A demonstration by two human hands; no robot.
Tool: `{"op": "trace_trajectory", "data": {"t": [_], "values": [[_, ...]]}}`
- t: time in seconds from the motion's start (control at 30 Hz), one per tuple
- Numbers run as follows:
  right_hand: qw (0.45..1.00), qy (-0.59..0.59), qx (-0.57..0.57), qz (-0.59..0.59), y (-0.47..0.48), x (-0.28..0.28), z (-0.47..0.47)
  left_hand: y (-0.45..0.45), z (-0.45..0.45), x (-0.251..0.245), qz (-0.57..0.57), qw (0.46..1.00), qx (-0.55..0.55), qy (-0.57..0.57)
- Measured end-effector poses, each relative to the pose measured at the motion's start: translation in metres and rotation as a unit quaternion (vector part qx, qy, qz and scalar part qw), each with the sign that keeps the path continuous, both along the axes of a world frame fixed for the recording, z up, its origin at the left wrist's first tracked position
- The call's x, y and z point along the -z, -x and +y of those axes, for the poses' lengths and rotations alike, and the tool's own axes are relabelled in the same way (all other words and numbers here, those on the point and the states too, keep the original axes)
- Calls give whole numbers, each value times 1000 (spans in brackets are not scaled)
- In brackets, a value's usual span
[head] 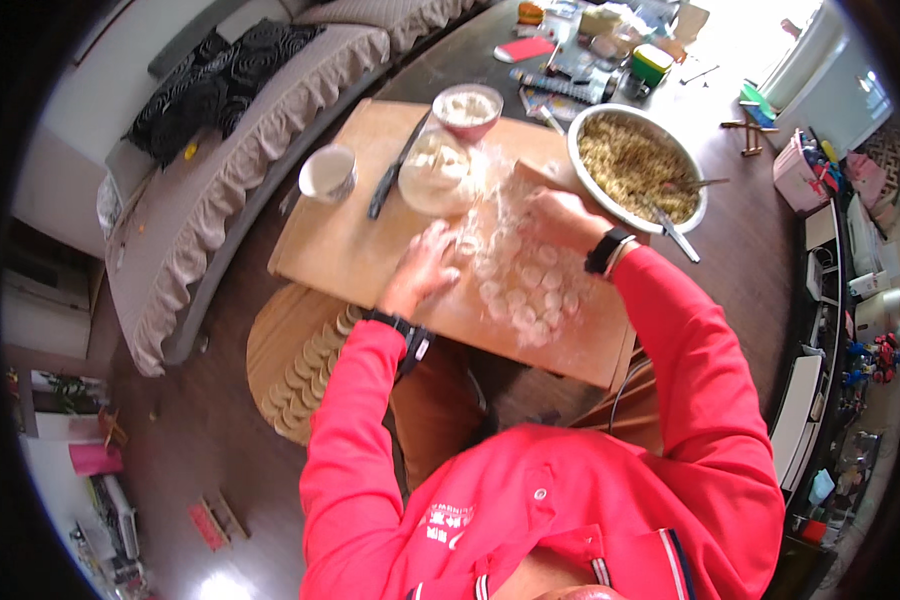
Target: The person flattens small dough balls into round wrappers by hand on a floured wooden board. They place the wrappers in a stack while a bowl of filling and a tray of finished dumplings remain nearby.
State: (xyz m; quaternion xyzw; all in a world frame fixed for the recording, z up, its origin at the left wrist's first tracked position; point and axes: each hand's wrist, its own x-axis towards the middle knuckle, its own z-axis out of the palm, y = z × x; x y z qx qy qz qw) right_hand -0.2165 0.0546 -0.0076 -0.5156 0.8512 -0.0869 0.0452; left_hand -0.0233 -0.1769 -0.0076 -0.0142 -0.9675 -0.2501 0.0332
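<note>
Several small floured dough pieces (532,277) lie on a wooden board (330,247). My left hand (426,262) rests on the board with its fingers apart, beside a dough piece (468,243). Above the dough pieces, my right hand (559,214) is curled over the floury surface; whether it holds something cannot be told. A bowl with dough (439,176) stands beyond my left hand, and behind it is a bowl of flour (466,109). To the right of my right hand is a large metal bowl of filling (634,161) with utensils in it.
A dark-handled knife (382,196) and a white cup (328,174) are on the board's left. A round wooden tray (270,322) with rows of dumplings (311,375) sits lower, left of the board. Packages and a green-yellow box (651,64) crowd the dark table (450,56) behind.
</note>
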Motion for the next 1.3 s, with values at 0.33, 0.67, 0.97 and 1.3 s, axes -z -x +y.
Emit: {"op": "trace_trajectory", "data": {"t": [0.33, 0.67, 0.97, 1.3], "values": [[999, 38, -12, 8, -26, -3, 20, 3, 11, -16, -61, 998, -33, -2], [995, 48, 31, 78, -22, 0, 25, 18, 36, -14, 17, 999, -28, 14], [997, -5, 69, 23, -30, -18, 22, 21, 44, -24, 17, 995, -39, 92], [988, -134, -58, 51, -61, -34, 65, -10, 65, -31, 16, 993, 117, 21]]}}
